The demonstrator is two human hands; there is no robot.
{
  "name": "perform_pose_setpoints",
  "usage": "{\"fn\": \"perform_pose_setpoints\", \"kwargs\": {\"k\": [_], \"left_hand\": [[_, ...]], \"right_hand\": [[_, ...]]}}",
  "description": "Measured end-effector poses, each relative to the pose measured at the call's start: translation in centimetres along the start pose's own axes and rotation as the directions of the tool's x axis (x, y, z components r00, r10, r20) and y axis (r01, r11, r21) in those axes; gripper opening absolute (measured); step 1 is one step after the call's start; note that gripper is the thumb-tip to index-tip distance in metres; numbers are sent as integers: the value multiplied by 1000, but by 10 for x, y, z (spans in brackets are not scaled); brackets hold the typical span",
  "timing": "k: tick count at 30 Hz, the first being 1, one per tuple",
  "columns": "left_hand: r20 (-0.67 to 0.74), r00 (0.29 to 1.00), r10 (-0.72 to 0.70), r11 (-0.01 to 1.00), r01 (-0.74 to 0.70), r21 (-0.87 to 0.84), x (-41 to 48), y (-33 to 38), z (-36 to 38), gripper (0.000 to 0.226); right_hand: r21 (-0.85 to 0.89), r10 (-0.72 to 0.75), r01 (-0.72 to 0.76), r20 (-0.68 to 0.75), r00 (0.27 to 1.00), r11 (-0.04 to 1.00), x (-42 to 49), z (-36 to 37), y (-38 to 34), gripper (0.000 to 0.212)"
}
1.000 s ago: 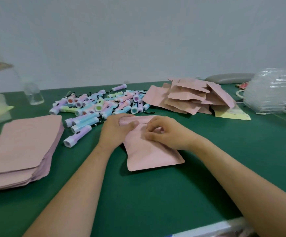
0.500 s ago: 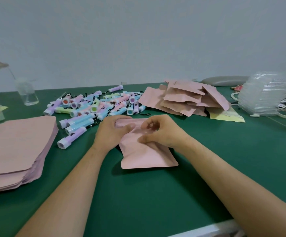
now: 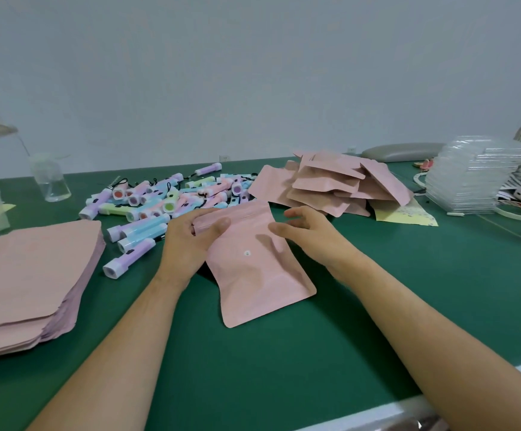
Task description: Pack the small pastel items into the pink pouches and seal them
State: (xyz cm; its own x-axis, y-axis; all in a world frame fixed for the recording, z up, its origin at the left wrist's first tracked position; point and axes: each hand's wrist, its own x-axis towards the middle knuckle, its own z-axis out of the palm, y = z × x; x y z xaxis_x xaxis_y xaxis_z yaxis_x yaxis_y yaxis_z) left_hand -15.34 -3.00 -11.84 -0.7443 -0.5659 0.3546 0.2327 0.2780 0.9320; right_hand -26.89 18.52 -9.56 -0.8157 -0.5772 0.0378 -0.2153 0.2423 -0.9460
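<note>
A pink pouch (image 3: 253, 269) is tilted up off the green table (image 3: 284, 368), bulging as if something is inside. My left hand (image 3: 190, 241) pinches its top left corner between thumb and fingers. My right hand (image 3: 309, 231) hovers at the pouch's right edge with fingers spread and relaxed, holding nothing. A heap of small pastel flashlights (image 3: 166, 200) in purple, blue, pink and green lies just behind my left hand. A flat stack of empty pink pouches (image 3: 32, 281) sits at the left. A loose pile of filled pink pouches (image 3: 334, 185) lies behind my right hand.
A clear plastic cup (image 3: 50, 181) stands at the back left. Stacked clear plastic trays (image 3: 477, 178) and a grey case (image 3: 402, 152) occupy the back right, with a yellow sheet (image 3: 405, 213) beside the filled pile. The table's white front edge (image 3: 439, 402) runs at the lower right.
The pouch has been lifted and tilted up from lying flat. My right hand has let go of its top edge and opened, while my left hand keeps hold of the corner.
</note>
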Motion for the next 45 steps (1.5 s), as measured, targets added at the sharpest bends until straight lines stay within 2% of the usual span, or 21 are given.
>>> {"fn": "perform_pose_setpoints", "kwargs": {"k": [2,3,5,7,10,12,13,15,17,19,21,24,28,31,34,38,42,45], "left_hand": [[-26,1000,-8,998,6,-60,1,1,-2,19],[-43,999,-13,995,9,-98,1,2,-3,16],[-94,995,-34,987,18,-162,1,3,-6,13],[-159,984,-78,974,41,-224,4,2,-8,13],[-154,972,-176,934,115,-338,6,3,-4,43],[25,968,-249,863,234,-449,6,5,-1,65],[129,956,-264,857,294,-424,4,6,0,73],[262,929,-262,913,327,-245,0,9,5,79],[231,948,-218,954,257,-154,-3,11,10,72],[149,976,-156,962,184,-203,-5,13,14,62],[115,983,-141,942,169,-291,-6,14,15,60],[94,985,-146,936,168,-310,-6,14,15,61],[92,986,-136,933,158,-322,-8,16,16,57],[130,978,-161,933,194,-305,-9,17,18,56],[135,962,-236,918,267,-293,-9,17,18,49],[170,962,-214,943,249,-219,-10,15,19,56],[193,958,-210,954,244,-173,-8,15,20,42],[197,956,-218,957,248,-147,-7,13,20,33]], "right_hand": [[63,16,-20,66,998,998,-2,-2,-2,52],[108,15,-32,149,989,994,-4,-3,-4,45],[164,2,-65,355,935,984,-9,-2,-6,39],[152,-8,-71,465,885,986,-14,3,-5,41],[160,-76,8,423,903,987,-14,8,-4,38],[220,-132,59,335,933,974,-12,6,-4,36],[240,-152,82,291,945,967,-10,5,-4,35],[238,-174,122,214,961,963,-8,3,-5,35],[245,-201,164,133,971,955,-7,3,-4,34],[266,-217,186,92,972,946,-6,2,-4,34],[271,-206,157,164,965,950,-6,2,-3,37],[265,-167,87,297,940,960,-5,4,-2,36],[257,-173,94,306,936,962,-5,4,1,32],[269,-205,152,184,961,951,-3,2,-1,31],[277,-207,228,-101,973,933,7,-10,-7,35],[149,-170,256,-432,886,955,30,-54,-24,34],[31,-168,219,-544,822,975,63,-99,-48,37],[50,-95,156,-602,793,986,93,-121,-66,41]]}}
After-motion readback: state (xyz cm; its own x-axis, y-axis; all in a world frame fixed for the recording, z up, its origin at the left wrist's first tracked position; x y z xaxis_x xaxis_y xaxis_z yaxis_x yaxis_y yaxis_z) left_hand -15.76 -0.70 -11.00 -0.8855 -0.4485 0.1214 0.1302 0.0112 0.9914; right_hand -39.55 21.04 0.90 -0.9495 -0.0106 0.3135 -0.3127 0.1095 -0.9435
